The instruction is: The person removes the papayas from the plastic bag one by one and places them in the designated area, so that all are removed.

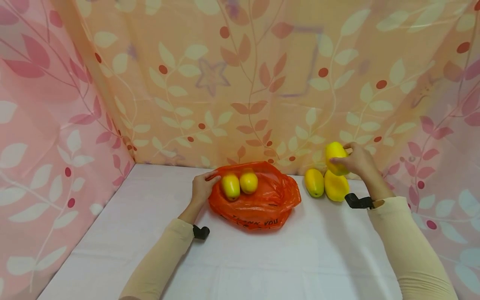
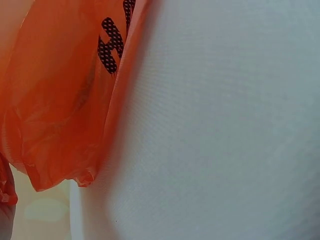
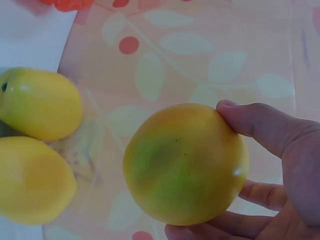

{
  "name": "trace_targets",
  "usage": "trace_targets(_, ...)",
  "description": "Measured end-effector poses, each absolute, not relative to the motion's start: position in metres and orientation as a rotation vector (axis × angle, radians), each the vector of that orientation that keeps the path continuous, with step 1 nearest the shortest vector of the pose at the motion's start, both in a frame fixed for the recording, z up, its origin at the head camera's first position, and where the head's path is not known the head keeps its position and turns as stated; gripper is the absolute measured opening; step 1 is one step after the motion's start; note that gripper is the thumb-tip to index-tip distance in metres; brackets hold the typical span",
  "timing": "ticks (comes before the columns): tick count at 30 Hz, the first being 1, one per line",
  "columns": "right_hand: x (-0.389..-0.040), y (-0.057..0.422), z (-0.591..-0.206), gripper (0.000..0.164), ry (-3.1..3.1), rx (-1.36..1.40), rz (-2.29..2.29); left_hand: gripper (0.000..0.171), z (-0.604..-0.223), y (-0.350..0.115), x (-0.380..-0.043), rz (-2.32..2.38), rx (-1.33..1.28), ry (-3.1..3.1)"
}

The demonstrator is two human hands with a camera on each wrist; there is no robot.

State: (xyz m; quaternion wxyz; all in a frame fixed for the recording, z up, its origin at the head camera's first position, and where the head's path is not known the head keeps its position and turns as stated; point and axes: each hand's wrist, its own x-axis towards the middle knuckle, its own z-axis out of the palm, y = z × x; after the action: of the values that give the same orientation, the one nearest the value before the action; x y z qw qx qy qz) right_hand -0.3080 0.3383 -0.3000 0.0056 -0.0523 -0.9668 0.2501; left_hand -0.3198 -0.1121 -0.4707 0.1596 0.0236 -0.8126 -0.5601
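Left hand (image 1: 203, 186): fingers curled, pinching the left edge of the orange bag (image 1: 279, 204); probable purpose, to steady the thin film and spread it.
Orange bag: lies on the white table (image 1: 232, 258) between the hands, lettering (image 1: 258, 221) on the near side; the limp film likely needs support to hold its shape.
Long fruit (image 1: 230, 186), round fruit (image 1: 248, 181): side by side within the bag's outline, near the left hand; whether inside the mouth or on top of the film cannot be told.
Left loose fruit (image 1: 314, 183), right loose fruit (image 1: 336, 187): on the table, right of the bag, close together; placement presumably suits the right hand's reach.
Held fruit (image 1: 335, 153): raised clear of the table, behind the right loose fruit, well apart from the bag.
Right hand (image 1: 358, 160): thumb opposes fingers around the held fruit, parted to its width; this grip should limit slipping on the smooth, rounded skin.
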Motion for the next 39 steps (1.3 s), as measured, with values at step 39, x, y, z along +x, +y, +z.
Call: trace_targets(39,-0.311,0.391,-0.329,0.084,-3.047,-0.247,0.836,0.028,-0.471,-0.113,-0.318,-1.623,0.069,-2.293)
